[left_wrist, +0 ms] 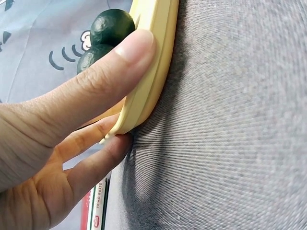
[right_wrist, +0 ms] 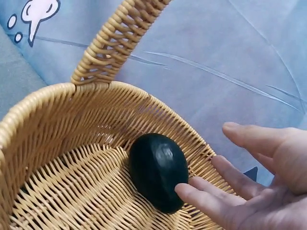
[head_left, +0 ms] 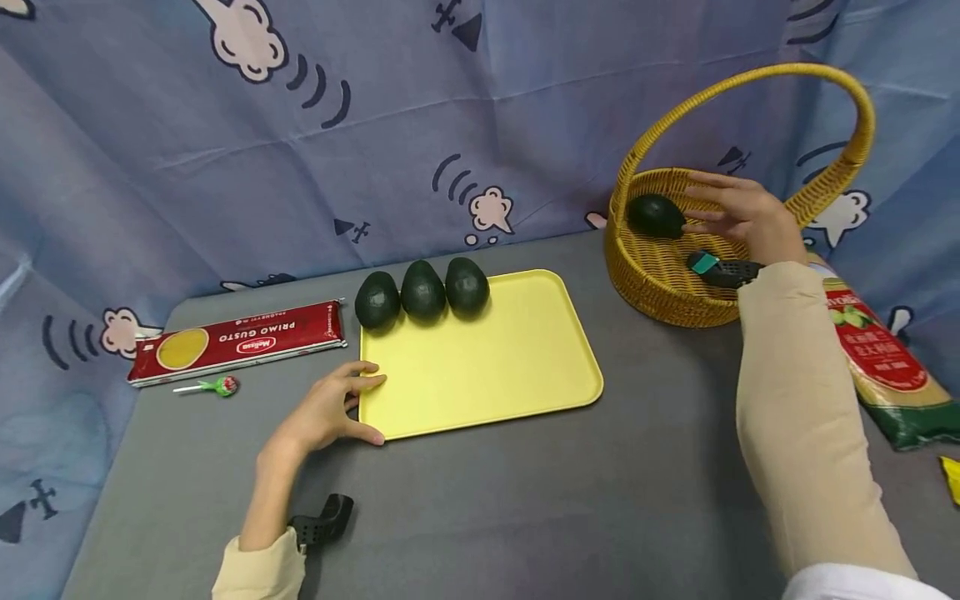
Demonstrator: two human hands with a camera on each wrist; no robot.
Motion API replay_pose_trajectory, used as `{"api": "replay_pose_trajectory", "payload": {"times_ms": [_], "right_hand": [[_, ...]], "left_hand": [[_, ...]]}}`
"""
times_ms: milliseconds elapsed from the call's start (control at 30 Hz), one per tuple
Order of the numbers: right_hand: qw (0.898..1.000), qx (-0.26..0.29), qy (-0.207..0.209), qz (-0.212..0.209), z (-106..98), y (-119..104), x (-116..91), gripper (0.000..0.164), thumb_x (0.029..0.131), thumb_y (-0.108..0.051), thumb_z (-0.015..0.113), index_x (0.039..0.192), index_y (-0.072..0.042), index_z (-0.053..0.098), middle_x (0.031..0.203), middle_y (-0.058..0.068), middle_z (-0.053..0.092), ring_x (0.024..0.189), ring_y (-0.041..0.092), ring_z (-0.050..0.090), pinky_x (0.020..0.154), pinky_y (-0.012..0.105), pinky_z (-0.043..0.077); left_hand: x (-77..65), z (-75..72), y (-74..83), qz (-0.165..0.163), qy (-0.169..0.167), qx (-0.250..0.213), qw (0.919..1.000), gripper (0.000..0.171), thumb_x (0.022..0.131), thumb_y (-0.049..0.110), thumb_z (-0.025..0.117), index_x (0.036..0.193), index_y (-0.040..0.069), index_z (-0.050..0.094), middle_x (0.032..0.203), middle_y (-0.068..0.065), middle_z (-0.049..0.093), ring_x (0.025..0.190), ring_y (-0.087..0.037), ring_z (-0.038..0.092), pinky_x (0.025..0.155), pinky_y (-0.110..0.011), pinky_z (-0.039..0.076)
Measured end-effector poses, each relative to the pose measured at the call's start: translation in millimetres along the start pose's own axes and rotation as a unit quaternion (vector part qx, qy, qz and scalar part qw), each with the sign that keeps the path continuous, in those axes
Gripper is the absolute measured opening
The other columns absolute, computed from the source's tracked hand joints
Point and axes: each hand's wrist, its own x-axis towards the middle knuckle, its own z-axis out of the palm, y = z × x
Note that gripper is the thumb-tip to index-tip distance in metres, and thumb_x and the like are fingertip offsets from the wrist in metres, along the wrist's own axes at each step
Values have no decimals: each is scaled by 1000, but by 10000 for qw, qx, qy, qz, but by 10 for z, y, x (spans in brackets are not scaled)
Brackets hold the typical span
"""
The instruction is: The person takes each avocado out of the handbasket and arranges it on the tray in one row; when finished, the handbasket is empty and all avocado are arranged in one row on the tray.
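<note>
My left hand (head_left: 322,412) grips the near left corner of a yellow tray (head_left: 487,367); in the left wrist view the thumb lies along one side of the rim and the fingertips meet another. Three dark green avocados (head_left: 423,291) stand in a row at the tray's far left. Over a yellow wicker basket (head_left: 645,283), my right hand (head_left: 738,217) reaches in with its fingers spread and fairly straight. One avocado (right_wrist: 158,172) lies inside the basket, and a fingertip in the right wrist view is at its side; whether it touches I cannot tell.
Left of the tray lie a red spaghetti packet (head_left: 247,342) and a lollipop (head_left: 225,385). A red and green bag (head_left: 885,358) lies right of the basket, partly behind the right sleeve. The basket's tall handle (head_left: 750,75) arches above its rim. A patterned cloth hangs behind.
</note>
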Motion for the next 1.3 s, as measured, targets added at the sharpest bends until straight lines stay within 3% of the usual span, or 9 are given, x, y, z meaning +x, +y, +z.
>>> {"api": "replay_pose_trajectory", "payload": {"times_ms": [233,367,567,667,767,867,1000,1133,1300], "right_hand": [[9982,-336,474,141,-62,135,-39,36,88,-15,68,118,-34,65,138,-20,40,118,12,51,82,25,55],[9857,-1290,1085,-12,-106,216,-26,60,88,-17,69,142,-33,48,132,-6,46,75,8,61,71,20,56],[9629,-2581,789,-9,-273,224,14,73,91,-18,66,152,-21,26,124,-10,55,75,3,61,76,22,56],[9453,-3231,440,-115,-383,214,27,78,92,-25,65,154,-21,19,145,0,45,78,-2,60,82,22,54],[9324,-3611,117,-137,-456,213,52,78,93,-32,62,154,-25,13,159,15,4,84,-4,60,91,27,52],[9235,-3830,-206,-94,-480,219,84,77,95,-34,59,154,-28,10,159,17,6,89,-2,61,93,31,51],[9287,-3693,-320,-92,-416,210,114,79,93,-30,63,154,-26,13,130,5,49,88,5,66,85,29,55],[9358,-3514,-230,-141,-331,202,122,80,90,-25,68,153,-22,19,102,-10,60,83,7,68,77,25,57],[9411,-3364,-326,-73,-309,235,98,77,91,-23,66,153,-24,21,131,9,48,86,9,69,78,24,56]], "left_hand": [[14,28,-20,23,-24,108,9999,77,63,13,89,129,-10,55,138,-25,43,120,-38,50,93,-40,50],[22,59,-9,87,-44,116,9999,78,63,14,90,129,-9,55,138,-25,43,119,-38,51,92,-40,50],[30,85,14,91,-41,79,9999,77,62,13,90,128,-9,56,137,-24,44,119,-37,51,93,-39,50],[33,93,38,101,-73,53,9999,77,63,13,90,129,-9,56,138,-24,44,120,-37,50,93,-39,50],[37,88,67,127,-107,1,9999,77,64,12,89,129,-10,55,138,-25,43,122,-39,48,94,-40,49],[43,76,88,179,-117,7,9998,77,64,13,89,129,-11,54,137,-26,43,122,-40,47,94,-41,49],[42,73,76,213,-89,54,9997,78,64,13,89,129,-10,55,137,-25,44,122,-39,48,93,-41,50],[27,67,72,138,-89,66,9998,77,64,13,89,130,-9,55,137,-25,43,121,-38,49,93,-40,50],[17,50,74,157,-70,180,9997,77,63,14,89,129,-10,55,137,-26,44,119,-38,51,92,-41,51]]}}
